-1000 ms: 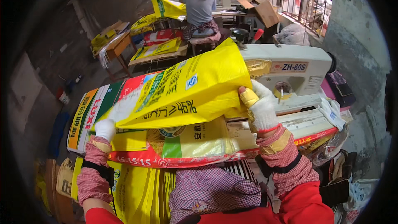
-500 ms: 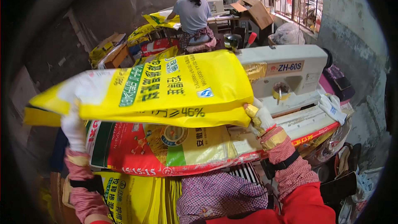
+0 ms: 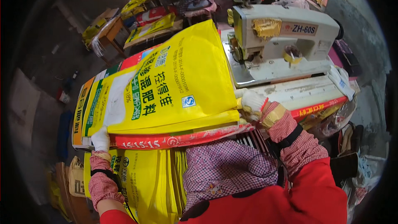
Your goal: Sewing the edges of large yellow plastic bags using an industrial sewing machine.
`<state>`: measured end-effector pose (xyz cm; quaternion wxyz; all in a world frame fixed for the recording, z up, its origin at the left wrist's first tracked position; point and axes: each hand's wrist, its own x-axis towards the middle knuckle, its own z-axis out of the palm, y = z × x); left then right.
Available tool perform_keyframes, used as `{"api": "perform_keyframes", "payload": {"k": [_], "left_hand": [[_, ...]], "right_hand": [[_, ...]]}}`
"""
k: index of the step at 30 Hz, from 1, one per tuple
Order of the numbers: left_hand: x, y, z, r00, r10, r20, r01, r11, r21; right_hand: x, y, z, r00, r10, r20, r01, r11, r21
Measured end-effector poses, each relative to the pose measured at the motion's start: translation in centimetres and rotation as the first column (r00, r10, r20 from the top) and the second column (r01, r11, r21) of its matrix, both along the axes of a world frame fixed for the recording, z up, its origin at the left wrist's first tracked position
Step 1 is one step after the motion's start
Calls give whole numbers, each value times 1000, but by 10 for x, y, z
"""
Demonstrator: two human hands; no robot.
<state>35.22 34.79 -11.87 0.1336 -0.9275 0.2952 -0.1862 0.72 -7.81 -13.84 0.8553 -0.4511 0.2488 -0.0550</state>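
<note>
Right hand (white glove) is gripping right edge of yellow sack, fingers clenched on it. Left hand is pinching lower left corner. Sack is lying flat atop sack pile, beside sewing machine.

Yellow printed woven sack lies flat atop stacked sacks.

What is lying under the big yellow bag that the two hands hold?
Under the yellow bag a red-edged printed bag shows along the near side, with more bag edges at the far left. The yellow bag covers the rest, so the table surface below cannot be seen.
</note>
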Motion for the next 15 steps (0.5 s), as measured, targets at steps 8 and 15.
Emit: {"api": "perform_keyframes", "payload": {"k": [8, 15], "left_hand": [[107, 106, -53, 966, -144, -214, -40, 735, -677], [-47, 30, -7, 678, -351, -646, -628, 179, -757]], "right_hand": [[2, 87, 23, 894, 447, 8, -4, 25, -1000], [20, 110, 32, 842, 539, -35, -63, 32, -998]]}}
